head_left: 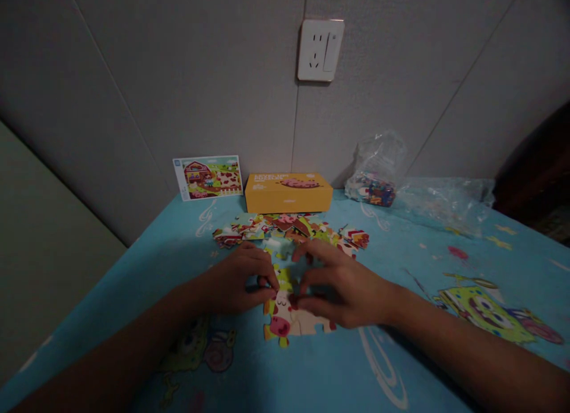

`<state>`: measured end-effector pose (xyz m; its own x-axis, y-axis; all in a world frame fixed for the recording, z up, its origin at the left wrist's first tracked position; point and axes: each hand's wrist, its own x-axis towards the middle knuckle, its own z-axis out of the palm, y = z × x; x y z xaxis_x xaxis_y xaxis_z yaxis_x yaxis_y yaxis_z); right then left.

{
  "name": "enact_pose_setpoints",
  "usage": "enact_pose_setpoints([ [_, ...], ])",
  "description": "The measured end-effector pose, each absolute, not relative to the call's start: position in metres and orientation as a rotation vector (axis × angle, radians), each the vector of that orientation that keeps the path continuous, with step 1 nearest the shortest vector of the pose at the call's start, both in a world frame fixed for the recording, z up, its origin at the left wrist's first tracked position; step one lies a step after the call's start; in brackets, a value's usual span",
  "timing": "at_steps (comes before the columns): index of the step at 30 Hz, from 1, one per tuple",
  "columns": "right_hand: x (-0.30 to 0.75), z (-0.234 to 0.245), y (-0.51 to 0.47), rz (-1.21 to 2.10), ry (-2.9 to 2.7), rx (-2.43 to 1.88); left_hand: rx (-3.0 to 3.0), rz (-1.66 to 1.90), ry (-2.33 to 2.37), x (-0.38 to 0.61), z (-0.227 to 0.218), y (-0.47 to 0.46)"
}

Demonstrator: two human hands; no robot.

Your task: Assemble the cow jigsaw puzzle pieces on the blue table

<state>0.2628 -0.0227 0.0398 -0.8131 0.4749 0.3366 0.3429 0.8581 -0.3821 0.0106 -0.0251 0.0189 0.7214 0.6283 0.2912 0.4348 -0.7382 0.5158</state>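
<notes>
The left hand (240, 280) is lying knuckles up on the cloth, its fingers curling in and its fingertips (271, 289) pinching the left edge of a yellow-green puzzle piece (283, 277). The right hand (344, 289) is coming in from the other side, fingers half bent and loosely spread, with the tips touching the right edge of the same piece (whether they are gripping it or only pressing on it cannot be told in this dim light). The piece is sitting between the two hands, touching the far edge of a joined cluster of pieces (291, 322) that is showing a cow's face with a pink muzzle; the cluster is lying flat just near of the fingertips.

Just beyond the hands a heap of loose puzzle pieces (291, 227) is spreading left to right. Behind it, against the wall, a yellow box (288, 192) is standing, with a farm picture card (208, 177) leaning to its left. To the box's right a small clear bag of colourful bits (374, 178) is resting, and an empty-looking crumpled plastic bag (446, 202) is lying further right. Everything is sitting on a blue cartoon-print tablecloth (401, 264). A white wall socket (319, 49) is showing high on the wall.
</notes>
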Motion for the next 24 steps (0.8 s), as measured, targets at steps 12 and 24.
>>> enact_pose_setpoints([
  [12,0.318,0.056,0.024,0.194,-2.610,-1.736,2.504,0.653,0.803,0.011,0.020,-0.026],
  [24,0.306,0.055,0.014,0.451,-2.679,-1.580,2.502,0.642,0.797,0.011,0.020,-0.026],
])
